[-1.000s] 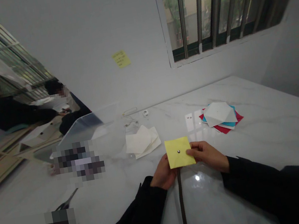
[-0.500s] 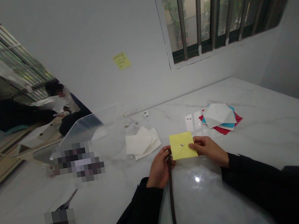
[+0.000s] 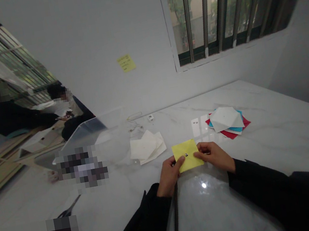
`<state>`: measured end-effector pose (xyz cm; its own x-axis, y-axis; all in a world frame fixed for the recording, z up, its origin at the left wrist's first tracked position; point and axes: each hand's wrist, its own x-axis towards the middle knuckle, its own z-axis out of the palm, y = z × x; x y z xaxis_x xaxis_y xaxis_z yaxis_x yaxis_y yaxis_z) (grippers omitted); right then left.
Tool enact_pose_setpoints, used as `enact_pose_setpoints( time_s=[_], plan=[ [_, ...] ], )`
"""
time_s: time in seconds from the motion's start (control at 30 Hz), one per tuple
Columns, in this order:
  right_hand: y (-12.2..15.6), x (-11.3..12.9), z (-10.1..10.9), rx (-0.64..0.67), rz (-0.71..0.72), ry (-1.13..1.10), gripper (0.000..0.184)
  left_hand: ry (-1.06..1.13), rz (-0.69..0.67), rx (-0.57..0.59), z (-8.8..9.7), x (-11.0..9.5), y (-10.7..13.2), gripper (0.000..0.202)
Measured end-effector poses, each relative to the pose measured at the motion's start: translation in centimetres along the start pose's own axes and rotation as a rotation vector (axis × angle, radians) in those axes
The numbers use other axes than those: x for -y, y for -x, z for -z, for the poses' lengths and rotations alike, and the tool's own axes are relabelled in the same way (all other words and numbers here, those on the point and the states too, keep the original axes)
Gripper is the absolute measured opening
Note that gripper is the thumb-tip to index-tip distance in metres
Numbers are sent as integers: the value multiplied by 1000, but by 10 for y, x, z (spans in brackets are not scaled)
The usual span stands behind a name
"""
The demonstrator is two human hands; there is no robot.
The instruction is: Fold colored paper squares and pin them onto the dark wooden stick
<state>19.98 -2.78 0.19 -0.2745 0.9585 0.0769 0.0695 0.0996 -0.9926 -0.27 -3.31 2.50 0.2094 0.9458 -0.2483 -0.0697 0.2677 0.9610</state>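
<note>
A small square yellow paper envelope (image 3: pixel 188 148) with a shiny metal stud at its middle is held above the table, slightly tilted. My left hand (image 3: pixel 169 174) pinches its left edge, thumb on the front face. At the right edge, my right hand (image 3: pixel 216 156) grips it with the thumb in front and fingers behind. A dark strap (image 3: pixel 176 215) runs from under my left hand down to the bottom of the view; whether that hand also holds it is hidden.
White paper pieces (image 3: pixel 147 147) lie behind my left hand on the marble-patterned table (image 3: pixel 280 137). A pile of white, blue and red folded papers (image 3: pixel 227 120) sits to the right. Scissors (image 3: pixel 69 209) are at left, near a clear plastic box (image 3: pixel 85 131). Two people sit farther off.
My left thumb has come onto the envelope's front, and my left hand now grips its left edge. The envelope has shifted slightly left and down and tilted. The strap's lower end has swung left.
</note>
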Motion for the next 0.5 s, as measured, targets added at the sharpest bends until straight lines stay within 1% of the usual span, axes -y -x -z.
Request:
enact_pose_setpoints(
  time_s=[0.13, 0.37, 0.43, 0.5],
  plan=[
    [1, 0, 0, 14, 9, 15, 32, -43, 7, -9, -1, 1, 1, 40],
    [0, -2, -1, 34, 10, 52, 31, -7, -4, 25, -5, 1, 4, 37],
    [1, -2, -2, -34, 15, 82, 33, -16, -23, 19, -6, 1, 5, 34],
    [2, 1, -3, -201, 72, 156, 46, -29, -34, 10, -7, 1, 5, 33]
  ],
)
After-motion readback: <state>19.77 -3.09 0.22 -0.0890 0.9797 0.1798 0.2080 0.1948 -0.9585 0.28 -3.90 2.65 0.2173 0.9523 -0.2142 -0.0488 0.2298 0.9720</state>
